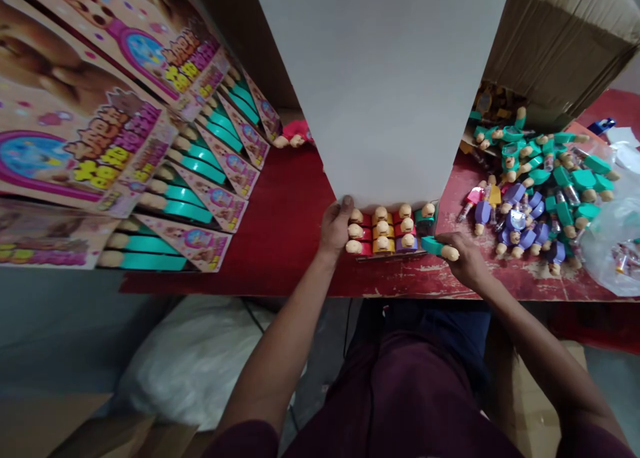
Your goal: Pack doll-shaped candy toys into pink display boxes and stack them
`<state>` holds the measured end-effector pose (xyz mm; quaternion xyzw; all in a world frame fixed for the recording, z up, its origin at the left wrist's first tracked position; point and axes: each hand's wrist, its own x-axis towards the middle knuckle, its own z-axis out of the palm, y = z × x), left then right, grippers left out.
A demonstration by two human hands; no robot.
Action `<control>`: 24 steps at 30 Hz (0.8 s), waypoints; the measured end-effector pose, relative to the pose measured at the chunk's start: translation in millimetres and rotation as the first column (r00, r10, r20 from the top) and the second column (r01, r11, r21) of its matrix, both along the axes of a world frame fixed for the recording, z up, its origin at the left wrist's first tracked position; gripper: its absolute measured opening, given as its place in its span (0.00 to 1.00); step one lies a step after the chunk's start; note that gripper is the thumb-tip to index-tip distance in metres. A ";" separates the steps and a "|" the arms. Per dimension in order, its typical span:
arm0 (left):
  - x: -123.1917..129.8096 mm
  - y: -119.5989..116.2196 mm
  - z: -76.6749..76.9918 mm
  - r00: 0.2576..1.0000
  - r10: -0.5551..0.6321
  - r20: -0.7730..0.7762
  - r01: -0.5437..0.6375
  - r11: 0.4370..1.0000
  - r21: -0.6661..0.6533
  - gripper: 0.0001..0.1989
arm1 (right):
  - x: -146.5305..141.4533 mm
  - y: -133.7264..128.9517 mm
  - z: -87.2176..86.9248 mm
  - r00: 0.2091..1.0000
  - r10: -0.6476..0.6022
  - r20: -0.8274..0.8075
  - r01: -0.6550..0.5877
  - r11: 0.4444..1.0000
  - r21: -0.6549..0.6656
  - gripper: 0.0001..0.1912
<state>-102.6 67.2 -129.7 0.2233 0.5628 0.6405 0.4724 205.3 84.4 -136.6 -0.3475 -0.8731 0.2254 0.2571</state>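
Note:
A display box with a tall white panel [390,91] stands at the table's front edge. Rows of small toys with beige heads sit in its tray: red ones [366,233] at the left, yellow ones [383,229] beside them, then red and purple, and green at the back right. My left hand [337,228] grips the box's left side, thumb up near the panel's lower corner. In my right hand [463,259] is a green toy [433,246], held by its right end at the tray's front right corner.
Loose green toys [583,178] and purple toys [517,221] lie piled on the red table [290,225] at the right, near a clear plastic bag [617,231] and a cardboard box [550,51]. Filled printed display boxes [120,151] stand at the left. A red toy [299,133] lies behind.

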 end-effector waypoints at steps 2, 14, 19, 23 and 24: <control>0.3 0.2 0.6 1.000 0.009 -0.012 -0.009 1.000 -0.004 0.30 | -0.6 1.4 3.1 0.999 0.029 0.046 -0.029 1.000 0.003 0.19; 0.4 -1.0 2.0 1.000 -0.019 0.023 0.019 0.999 -0.032 0.30 | -34.1 23.7 11.5 0.987 -0.113 0.111 0.112 0.994 0.021 0.11; -0.2 -1.5 0.8 0.998 -0.036 0.051 0.038 0.998 -0.045 0.29 | -39.4 8.6 5.1 0.979 -0.184 -0.088 0.196 0.967 0.163 0.22; 0.0 -1.7 1.5 1.000 -0.013 -0.022 0.012 0.998 -0.060 0.29 | -48.6 9.6 -2.9 0.971 -0.206 -0.119 0.227 0.952 0.204 0.17; -0.3 -1.4 1.5 0.999 -0.005 -0.049 0.002 0.998 -0.060 0.29 | -50.9 12.4 -6.6 0.968 -0.219 -0.123 0.239 0.951 0.195 0.18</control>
